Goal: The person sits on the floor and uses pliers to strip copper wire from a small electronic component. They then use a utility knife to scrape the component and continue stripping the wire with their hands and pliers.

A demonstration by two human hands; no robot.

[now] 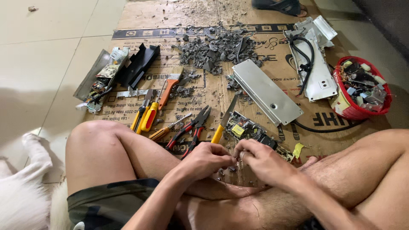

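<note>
The person sat cross-legged on the floor at the near edge of a flattened cardboard sheet. The left hand and the right hand met above the crossed legs, fingers curled and pinched together on a small dark piece too tiny to identify. Just beyond the hands lay a circuit board, touching the cardboard's near edge. A yellow-handled knife, red-handled pliers and a screwdriver lay left of it. A long metal cover sat mid-sheet, grey debris towards the far edge, and a red basket of parts at the right edge.
</note>
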